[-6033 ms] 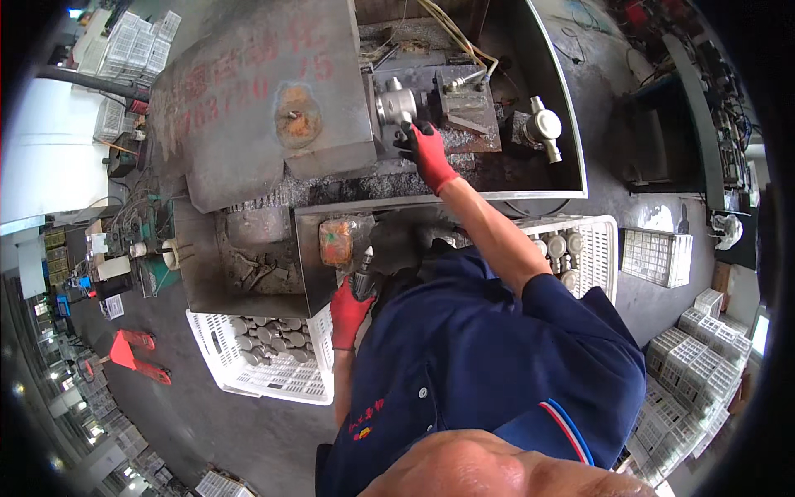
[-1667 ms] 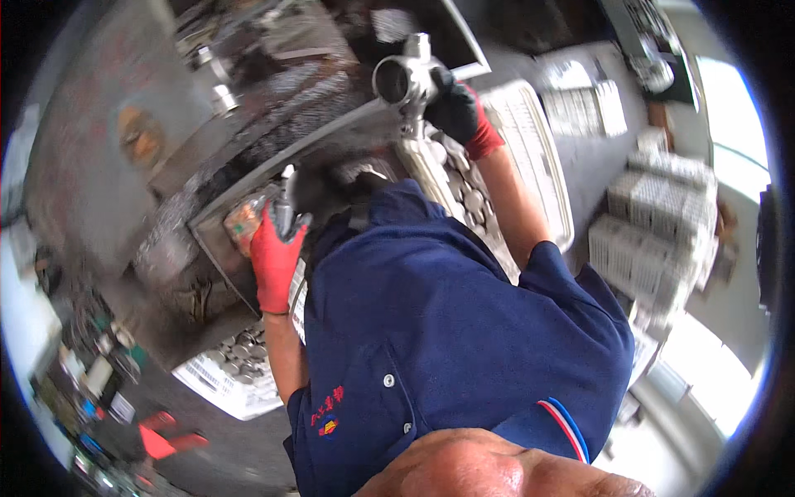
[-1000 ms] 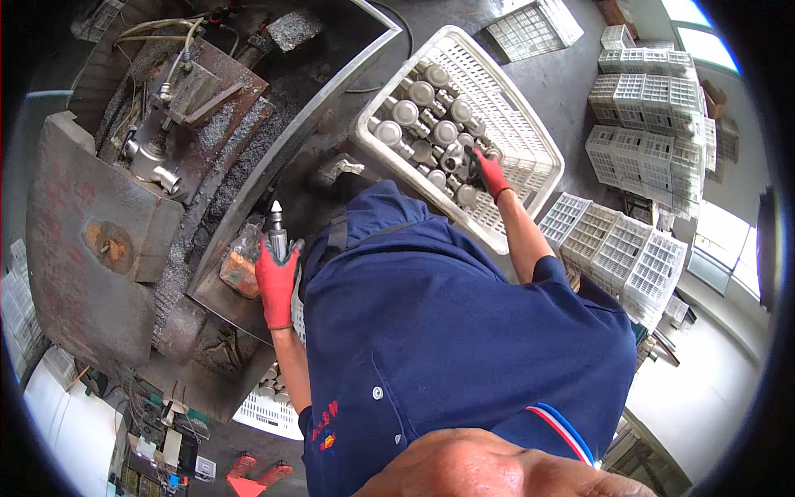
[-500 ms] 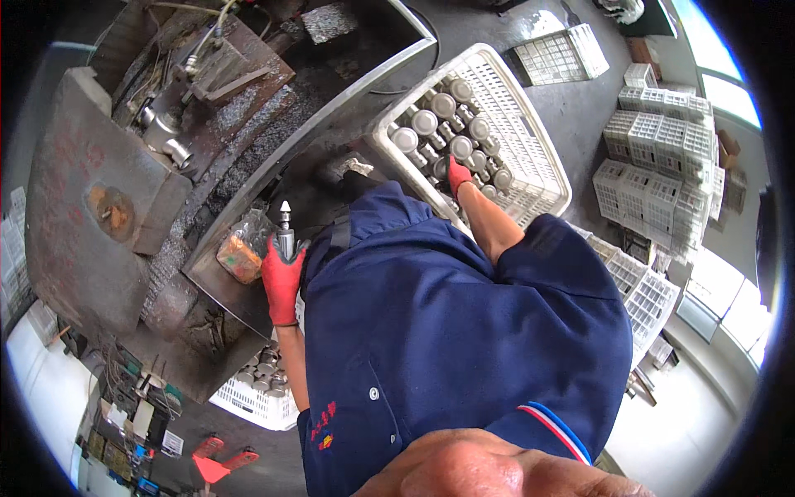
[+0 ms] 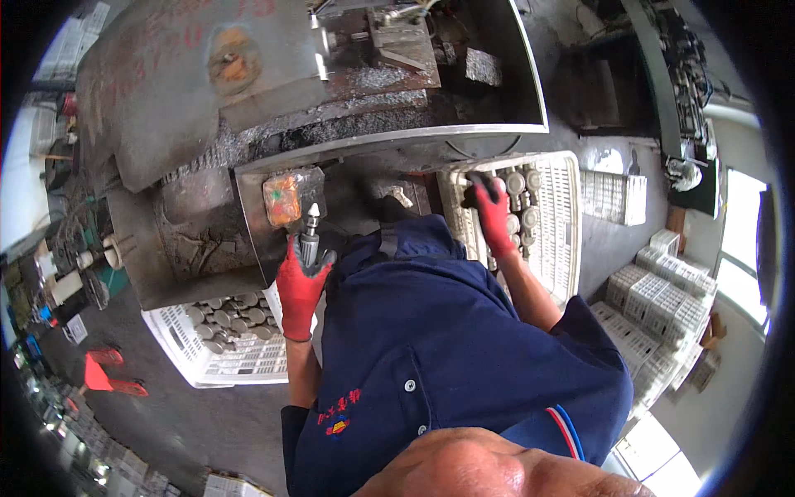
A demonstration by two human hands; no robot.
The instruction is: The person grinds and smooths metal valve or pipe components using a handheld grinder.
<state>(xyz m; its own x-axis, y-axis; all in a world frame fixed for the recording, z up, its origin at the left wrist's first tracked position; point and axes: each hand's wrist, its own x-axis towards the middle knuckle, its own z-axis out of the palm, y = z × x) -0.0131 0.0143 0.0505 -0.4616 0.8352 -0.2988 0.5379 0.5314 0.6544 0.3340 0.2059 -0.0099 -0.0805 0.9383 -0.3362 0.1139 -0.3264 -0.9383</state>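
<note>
My left hand (image 5: 303,290), in a red glove with dark fingertips, grips a grey hand-held grinder with a white cone-shaped tip (image 5: 312,217). The tool points up and away from me, beside the front of the metal bench. My right hand (image 5: 492,217), gloved alike, is over the left side of a white plastic crate (image 5: 563,217). Its dark fingertips look spread, and I see nothing between them. Under and beside that hand, several grey metal parts with round ends (image 5: 530,217) lie in rows in the crate.
A grimy metal machine tray (image 5: 397,141) strewn with shavings runs across the far side. An orange-brown block in plastic (image 5: 283,200) lies on its near ledge. Another white crate (image 5: 178,348) of metal parts stands at the left. Stacked white crates (image 5: 650,286) fill the right.
My view has turned, so the machine now lies straight ahead. The right hand has moved off the metal parts toward the crate's left side. The left hand keeps hold of the grinder.
</note>
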